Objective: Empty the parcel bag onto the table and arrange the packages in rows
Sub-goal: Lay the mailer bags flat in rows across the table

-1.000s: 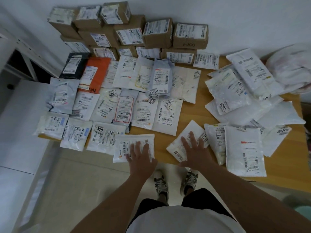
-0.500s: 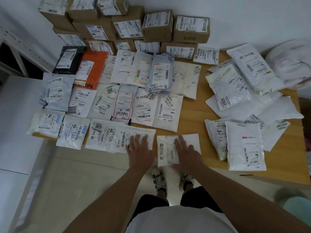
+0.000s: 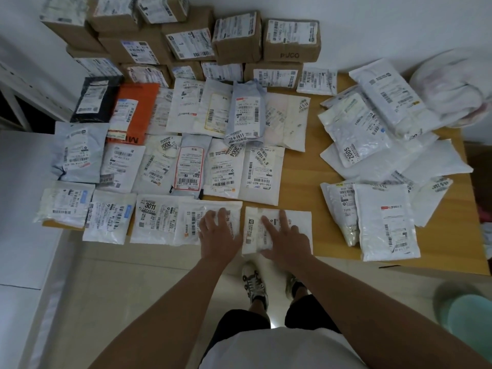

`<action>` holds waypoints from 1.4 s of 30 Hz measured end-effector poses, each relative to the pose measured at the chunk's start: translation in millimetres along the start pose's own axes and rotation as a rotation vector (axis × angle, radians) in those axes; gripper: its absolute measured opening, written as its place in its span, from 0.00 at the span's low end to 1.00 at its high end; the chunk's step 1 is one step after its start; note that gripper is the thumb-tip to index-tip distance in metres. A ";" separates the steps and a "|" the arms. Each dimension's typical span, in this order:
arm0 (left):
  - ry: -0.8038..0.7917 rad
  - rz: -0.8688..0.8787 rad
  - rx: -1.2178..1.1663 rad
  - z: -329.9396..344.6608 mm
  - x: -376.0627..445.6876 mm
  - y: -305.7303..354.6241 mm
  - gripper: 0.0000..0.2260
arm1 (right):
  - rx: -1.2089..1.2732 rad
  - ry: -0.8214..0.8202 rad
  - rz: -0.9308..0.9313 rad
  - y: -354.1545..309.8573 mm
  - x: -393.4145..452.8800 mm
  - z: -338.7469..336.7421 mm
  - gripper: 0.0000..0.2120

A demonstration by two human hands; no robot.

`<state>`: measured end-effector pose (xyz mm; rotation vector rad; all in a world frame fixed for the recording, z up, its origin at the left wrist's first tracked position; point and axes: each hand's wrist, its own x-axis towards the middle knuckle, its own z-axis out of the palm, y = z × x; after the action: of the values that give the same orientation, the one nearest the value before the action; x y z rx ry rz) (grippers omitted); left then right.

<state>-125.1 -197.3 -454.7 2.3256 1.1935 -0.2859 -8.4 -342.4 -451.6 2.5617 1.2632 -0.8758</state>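
Rows of flat mailer packages [image 3: 186,166] cover the left half of the wooden table [image 3: 300,166], with cardboard boxes [image 3: 237,35] stacked behind them against the wall. My left hand [image 3: 217,231] lies flat on a white package [image 3: 191,219] in the front row. My right hand [image 3: 285,237] presses flat on the white package [image 3: 300,222] just to its right, at the table's front edge. A loose heap of white packages [image 3: 372,145] lies on the right half. The crumpled white parcel bag [image 3: 452,89] sits at the far right.
An orange mailer [image 3: 138,102] and a black one [image 3: 95,99] lie at the left of the back row. A bare strip of table separates the rows from the heap. A white surface [image 3: 21,198] stands left of the table. My shoes [image 3: 254,284] show below the edge.
My right hand has slid a white package from a tilted spot leftward and squared it into the front row beside the package under my left hand, which stayed put.
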 end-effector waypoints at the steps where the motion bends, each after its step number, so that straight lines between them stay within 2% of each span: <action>1: -0.008 -0.014 -0.012 -1.0 1.0 1.0 0.35 | 0.002 0.002 0.009 0.3 -0.1 1.3 0.44; 8: -0.034 -0.045 -0.039 -0.7 5.4 -2.2 0.40 | 0.028 0.047 0.004 -11.3 11.5 0.3 0.44; 12: -0.021 -0.080 0.008 1.5 0.1 -0.8 0.36 | 0.056 0.205 -0.006 -3.8 4.3 7.8 0.49; 13: 0.000 -0.109 0.026 1.1 -2.2 2.3 0.35 | 0.077 0.222 -0.019 0.0 0.4 8.2 0.47; 15: 0.047 -0.148 0.054 -0.3 -7.2 14.7 0.34 | 0.121 0.278 -0.045 9.5 -7.6 6.0 0.39; 18: 0.124 0.011 0.055 1.7 -6.2 52.3 0.33 | 0.178 0.440 0.013 42.9 -20.1 -8.3 0.29; 21: 0.128 0.272 0.000 21.0 -7.6 106.3 0.31 | 0.201 0.524 0.255 99.1 -41.4 -20.0 0.28; 23: 0.035 0.371 -0.046 35.8 -13.0 143.7 0.27 | 0.242 0.482 0.435 136.4 -56.2 -19.2 0.31; 24: -0.014 0.402 -0.052 42.2 -14.1 163.0 0.26 | 0.262 0.422 0.506 154.6 -62.8 -17.6 0.36; 27: -0.186 0.461 -0.019 65.4 -16.6 209.9 0.28 | 0.303 0.267 0.605 200.7 -72.0 2.5 0.54; 28: -0.180 0.501 0.009 73.3 -16.2 219.0 0.28 | 0.284 0.206 0.620 209.6 -71.3 12.9 0.56; 30: -0.196 0.583 0.120 84.9 -16.9 239.8 0.29 | 0.253 0.178 0.579 223.6 -66.5 34.6 0.54; 32: -0.184 0.584 0.177 96.5 -15.9 248.9 0.30 | 0.293 0.143 0.520 222.7 -62.8 41.2 0.50; 35: -0.162 0.517 0.138 107.1 -17.8 257.3 0.34 | 0.389 0.141 0.479 228.9 -60.0 32.3 0.34; 36: -0.159 0.476 0.102 105.8 -22.2 260.7 0.36 | 0.416 0.150 0.449 232.7 -64.5 23.2 0.31; 38: -0.196 0.390 0.109 105.6 -23.5 266.3 0.40 | 0.530 0.187 0.380 245.3 -77.6 0.9 0.31; 40: -0.217 0.354 0.151 107.7 -21.4 269.9 0.43 | 0.646 0.290 0.406 255.1 -86.0 -22.3 0.38; 42: -0.176 0.456 0.133 113.7 -23.5 272.6 0.42 | 0.646 0.481 0.386 259.0 -92.9 -42.7 0.39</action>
<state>85.1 -406.1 -448.9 2.5441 0.5526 -0.4026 164.5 -552.9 -393.9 3.5209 0.5503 -0.6813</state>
